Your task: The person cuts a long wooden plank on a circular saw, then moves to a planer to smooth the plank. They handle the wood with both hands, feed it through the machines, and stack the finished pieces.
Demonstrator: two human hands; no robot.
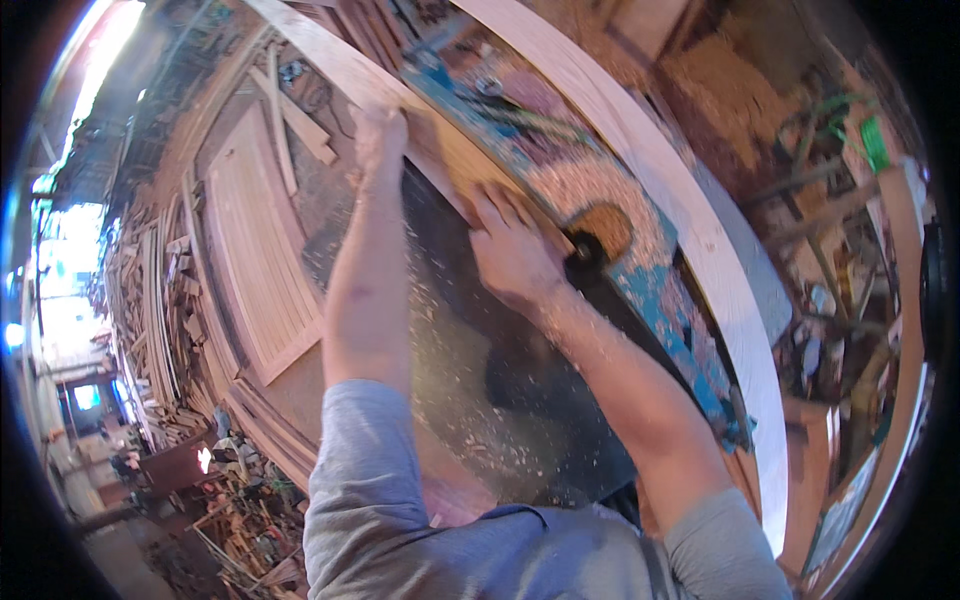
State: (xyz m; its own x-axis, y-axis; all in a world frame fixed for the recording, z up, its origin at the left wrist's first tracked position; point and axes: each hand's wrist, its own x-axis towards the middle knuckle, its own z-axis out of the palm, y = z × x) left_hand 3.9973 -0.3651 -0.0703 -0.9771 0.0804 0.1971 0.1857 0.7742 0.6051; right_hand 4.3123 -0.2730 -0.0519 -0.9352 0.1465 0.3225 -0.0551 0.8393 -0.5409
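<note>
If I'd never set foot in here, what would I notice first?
Probably the long board running from the top left, with the left hand at its edge and the right hand flat on it. Just right of that lies a heap of shavings; farther right, a long pale plank sweeps downward.

The board (445, 150) is smooth wood; the tabletop (450, 335) looks metallic (chip-flecked); the shirt (370, 455) matt cloth.

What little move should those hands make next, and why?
Perhaps slide the right hand along the board, toward the left hand: it looks close to a black round part with wood shavings heaped nearby, so more room seems safer.
</note>
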